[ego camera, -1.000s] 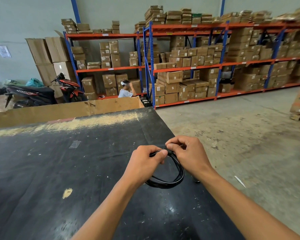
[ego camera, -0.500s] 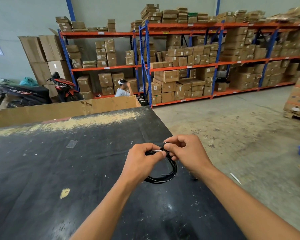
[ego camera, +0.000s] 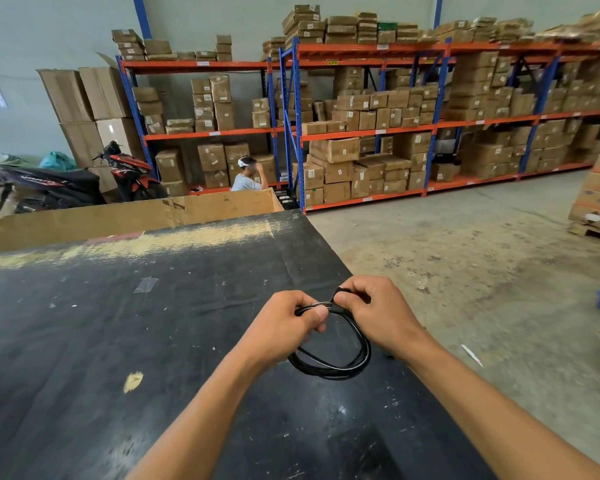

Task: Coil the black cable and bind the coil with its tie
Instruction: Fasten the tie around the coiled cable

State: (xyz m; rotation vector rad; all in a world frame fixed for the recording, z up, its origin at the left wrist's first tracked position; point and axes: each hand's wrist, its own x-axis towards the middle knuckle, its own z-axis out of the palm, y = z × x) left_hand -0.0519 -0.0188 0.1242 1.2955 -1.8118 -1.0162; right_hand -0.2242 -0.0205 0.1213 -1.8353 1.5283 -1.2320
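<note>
Head view: I see my left hand (ego camera: 280,330) and right hand (ego camera: 371,311) both pinched tight on the top of the coiled black cable (ego camera: 336,362), held above the black table (ego camera: 118,341).

The coiled cable (ego camera: 340,367) is black with pale glints along its strands. The table top (ego camera: 84,341) is black too — scuffed, with a tan worn streak at its far edge and a yellowish chip. Behind, shelving racks (ego camera: 361,128) have blue uprights and orange beams — loaded with brown cartons. A red-and-black motorbike (ego camera: 129,171) stands at left.
</note>
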